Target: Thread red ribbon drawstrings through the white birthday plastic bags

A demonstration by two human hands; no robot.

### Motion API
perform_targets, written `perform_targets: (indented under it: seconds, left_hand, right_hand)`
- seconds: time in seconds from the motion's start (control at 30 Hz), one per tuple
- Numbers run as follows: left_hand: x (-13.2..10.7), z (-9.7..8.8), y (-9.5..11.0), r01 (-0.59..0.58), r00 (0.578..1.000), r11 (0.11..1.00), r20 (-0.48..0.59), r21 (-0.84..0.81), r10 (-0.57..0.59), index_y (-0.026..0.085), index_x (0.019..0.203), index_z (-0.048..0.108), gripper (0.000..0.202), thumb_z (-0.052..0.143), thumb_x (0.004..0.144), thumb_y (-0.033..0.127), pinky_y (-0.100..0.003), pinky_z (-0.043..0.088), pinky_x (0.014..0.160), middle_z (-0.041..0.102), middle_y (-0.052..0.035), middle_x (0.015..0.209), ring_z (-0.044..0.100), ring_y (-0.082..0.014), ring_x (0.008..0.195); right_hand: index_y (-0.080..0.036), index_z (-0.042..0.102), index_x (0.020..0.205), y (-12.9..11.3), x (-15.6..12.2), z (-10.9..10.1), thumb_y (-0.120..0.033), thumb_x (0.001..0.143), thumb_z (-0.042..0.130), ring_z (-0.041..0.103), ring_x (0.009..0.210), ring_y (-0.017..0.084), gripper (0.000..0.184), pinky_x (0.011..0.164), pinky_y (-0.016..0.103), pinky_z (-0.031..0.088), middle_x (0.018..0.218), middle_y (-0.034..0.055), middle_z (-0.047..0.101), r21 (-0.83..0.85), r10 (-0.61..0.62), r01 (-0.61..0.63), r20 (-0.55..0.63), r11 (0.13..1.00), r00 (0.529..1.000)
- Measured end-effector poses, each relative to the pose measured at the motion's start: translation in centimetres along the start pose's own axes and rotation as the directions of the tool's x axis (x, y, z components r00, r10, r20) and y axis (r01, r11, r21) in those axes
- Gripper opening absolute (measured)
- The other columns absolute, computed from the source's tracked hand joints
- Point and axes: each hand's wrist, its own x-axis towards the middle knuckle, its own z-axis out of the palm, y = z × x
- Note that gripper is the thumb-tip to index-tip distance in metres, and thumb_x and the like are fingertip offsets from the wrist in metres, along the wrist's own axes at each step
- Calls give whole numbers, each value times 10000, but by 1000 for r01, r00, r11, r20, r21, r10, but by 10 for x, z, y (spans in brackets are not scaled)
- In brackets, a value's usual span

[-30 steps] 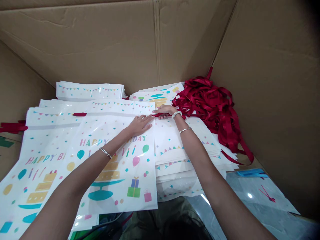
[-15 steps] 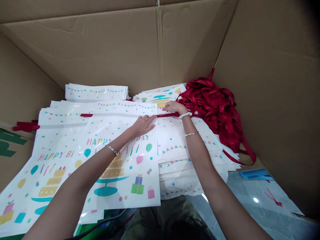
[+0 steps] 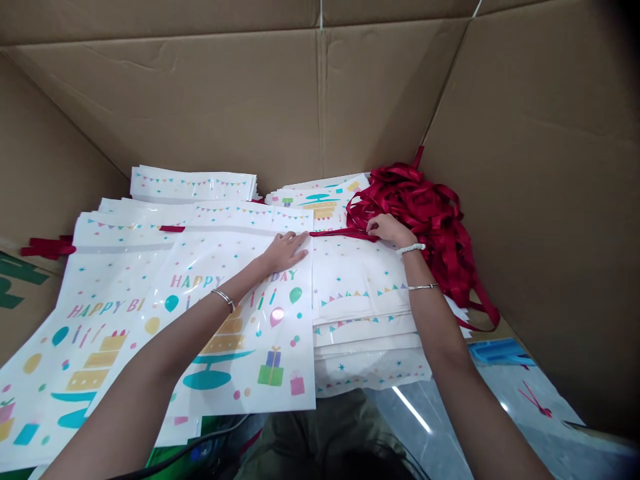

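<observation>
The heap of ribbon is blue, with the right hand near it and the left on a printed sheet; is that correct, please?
Not quite: the head view shows the heap of ribbon is red, not blue; the right hand is near it, and the left hand rests on a printed sheet.

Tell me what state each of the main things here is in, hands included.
Left hand: palm down on the front sheet, open.
White birthday-print front sheet: lying flat, partly over other sheets.
Thin red fabric ribbon: stretched nearly straight from that sheet's right edge toward the right hand.
Right hand: fingers bent at the ribbon; grip unclear.
Red ribbon heap: loose, tangled.
Brown cardboard walls: upright, creased.
</observation>
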Motion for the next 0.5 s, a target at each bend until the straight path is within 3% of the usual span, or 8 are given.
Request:
perform_targets:
  seconds: [0.23,0.5]
  left_hand:
    - [-2,6,-1,12,998,1000,-55,-29,-14,131,1638,339,675,293,1061,478,-485,334,1121,541,-180,1527,446,-328,1397]
    - [-3,8,0,2,996,996,-83,-86,-9,153,1642,336,659,312,1059,458,-489,308,1168,463,-164,1609,410,-321,1452]
  right_hand:
    - [-176,836,1040,0,7,4,-79,896,669,694,982,172,241,889,223,480,1092,71,776,-29,-55,54,-65,998,996]
    - [-186,838,1048,-18,12,3,-86,910,654,692,1011,160,250,916,216,464,1108,62,775,-51,-78,76,-37,996,996]
